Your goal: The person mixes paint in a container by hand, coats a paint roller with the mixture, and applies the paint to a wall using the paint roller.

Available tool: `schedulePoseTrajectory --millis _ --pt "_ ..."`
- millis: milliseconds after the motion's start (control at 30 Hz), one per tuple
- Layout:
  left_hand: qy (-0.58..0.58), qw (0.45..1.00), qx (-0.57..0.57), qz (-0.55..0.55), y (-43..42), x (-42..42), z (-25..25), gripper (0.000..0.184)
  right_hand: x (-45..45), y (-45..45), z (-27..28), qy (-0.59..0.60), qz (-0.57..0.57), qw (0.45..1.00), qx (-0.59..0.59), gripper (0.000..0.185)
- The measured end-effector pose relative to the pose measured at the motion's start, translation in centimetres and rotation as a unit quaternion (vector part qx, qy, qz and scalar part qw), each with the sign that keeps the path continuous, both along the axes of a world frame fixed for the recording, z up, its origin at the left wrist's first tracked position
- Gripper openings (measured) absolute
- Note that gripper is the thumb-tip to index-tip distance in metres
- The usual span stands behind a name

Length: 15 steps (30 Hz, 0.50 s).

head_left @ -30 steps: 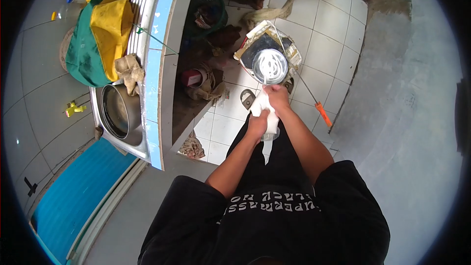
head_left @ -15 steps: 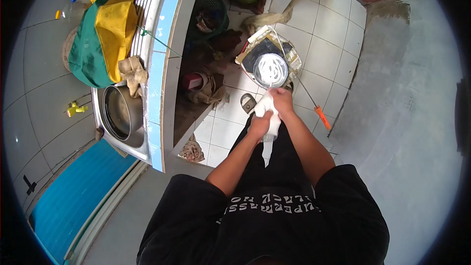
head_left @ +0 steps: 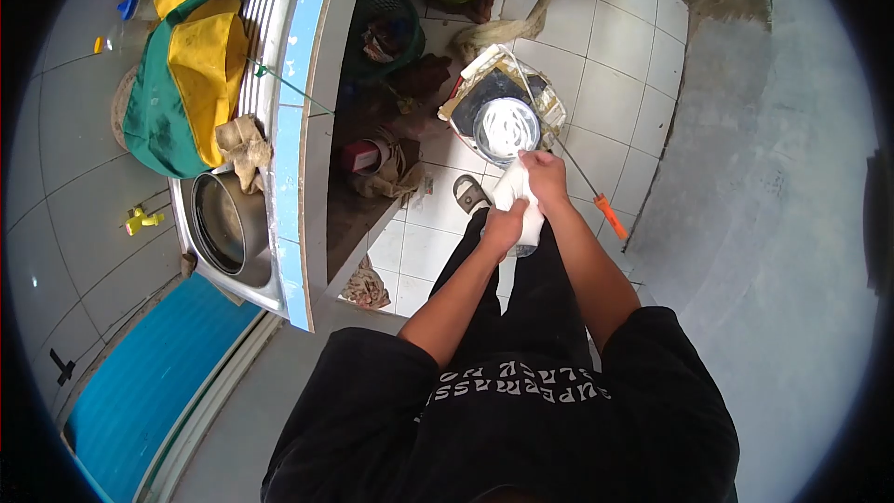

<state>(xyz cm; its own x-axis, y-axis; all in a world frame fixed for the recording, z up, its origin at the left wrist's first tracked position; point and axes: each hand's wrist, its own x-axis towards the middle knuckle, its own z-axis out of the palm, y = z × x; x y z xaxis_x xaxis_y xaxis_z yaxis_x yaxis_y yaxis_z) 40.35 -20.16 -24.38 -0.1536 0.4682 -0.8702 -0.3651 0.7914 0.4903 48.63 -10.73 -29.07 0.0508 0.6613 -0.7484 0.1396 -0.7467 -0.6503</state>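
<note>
A white plastic pouch [head_left: 527, 224] is gripped in both hands, its upper end over the edge of a round tub [head_left: 481, 137]. Thick white paste [head_left: 510, 121] lies in loops and streaks inside that tub. My left hand [head_left: 503, 228] is closed around the pouch's lower part. My right hand [head_left: 546, 175] pinches and wraps the upper end, close to the rim. Beneath the tub is a paint-smeared tray [head_left: 462, 112] with a dark surface. A paint roller with an orange handle [head_left: 610, 216] lies across the tray.
A tiled counter edge [head_left: 293, 130] runs along the left, with a sink holding a metal pot [head_left: 223, 224] and a green-yellow cloth [head_left: 200, 74]. Under it stand a green basket [head_left: 382, 33] and clutter. A grey wall [head_left: 754, 158] rises on the right. A sandalled foot [head_left: 471, 194] is near the tray.
The pouch's pointed lower tail, which hung toward my body, no longer shows. My hands have moved slightly to the right, and the thin stream of paste into the tub is no longer visible.
</note>
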Motion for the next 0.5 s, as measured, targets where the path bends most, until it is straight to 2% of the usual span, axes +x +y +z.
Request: schedulePoseTrajectory --millis 133,200,267,400,500 --pt "-0.012 1.0 -0.008 0.005 -0.7 0.2 -0.1 0.044 0.3 -0.8 -0.7 -0.032 0.039 0.999 -0.007 0.022" --pt "0.036 0.998 -0.02 -0.039 -1.7 0.1 -1.2 0.047 0.4 -1.2 -1.2 -0.037 0.039 0.998 -0.021 0.023" --pt "0.035 0.998 -0.014 -0.044 -2.2 0.0 -1.8 0.049 0.3 -1.1 -0.8 0.001 0.007 0.999 -0.051 0.022" --pt "0.031 0.999 0.007 -0.023 -2.3 0.2 -2.9 0.052 -0.3 0.1 -0.2 0.028 -0.006 0.999 -0.041 0.022" --pt "0.045 0.996 -0.016 -0.07 -2.7 0.2 -4.3 0.046 -0.5 0.4 -0.2 0.013 0.012 0.999 -0.033 0.022"
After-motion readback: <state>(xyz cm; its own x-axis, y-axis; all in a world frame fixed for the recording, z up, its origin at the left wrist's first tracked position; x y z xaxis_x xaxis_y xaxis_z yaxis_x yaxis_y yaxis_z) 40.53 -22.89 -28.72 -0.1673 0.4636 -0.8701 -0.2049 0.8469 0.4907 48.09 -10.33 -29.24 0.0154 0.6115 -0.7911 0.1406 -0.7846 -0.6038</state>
